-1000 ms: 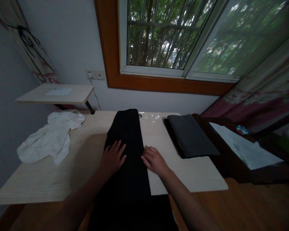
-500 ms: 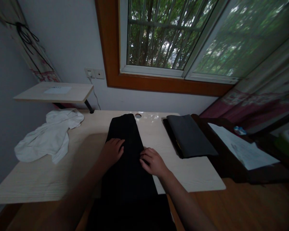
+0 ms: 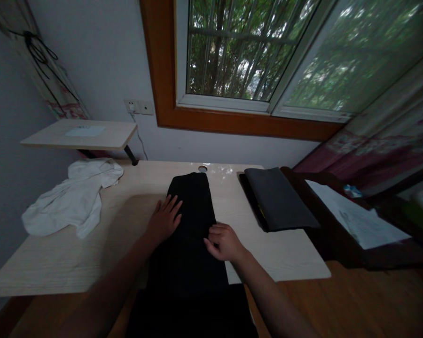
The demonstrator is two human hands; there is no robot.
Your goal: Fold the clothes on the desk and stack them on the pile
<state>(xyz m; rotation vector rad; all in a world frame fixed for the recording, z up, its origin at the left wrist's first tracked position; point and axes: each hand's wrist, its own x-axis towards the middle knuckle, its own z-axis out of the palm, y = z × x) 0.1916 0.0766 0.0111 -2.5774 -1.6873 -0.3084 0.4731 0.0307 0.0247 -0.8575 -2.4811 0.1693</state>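
A long, narrow black folded garment (image 3: pixel 193 211), shaped much like folded trousers, lies lengthwise on the pale wooden desk (image 3: pixel 275 263). Its near end merges with the dark clothing at the bottom of the view. My left hand (image 3: pixel 165 220) rests flat on its left side with the fingers spread. At the right edge, my right hand (image 3: pixel 223 240) has its fingers curled in and closed on the cloth. The fabric under the fingertips is too dark to make out in detail.
A crumpled white cloth (image 3: pixel 68 199) lies on the desk's left, below a small raised shelf (image 3: pixel 109 134). To the right is a dark grey folder-like item (image 3: pixel 280 199), and beyond it papers (image 3: pixel 356 216) on a dark surface. A window (image 3: pixel 246 56) is behind.
The garment's far end has shifted right and slightly toward me. My left hand's fingers have spread out and stretched forward. My right hand has curled more tightly and moved slightly nearer.
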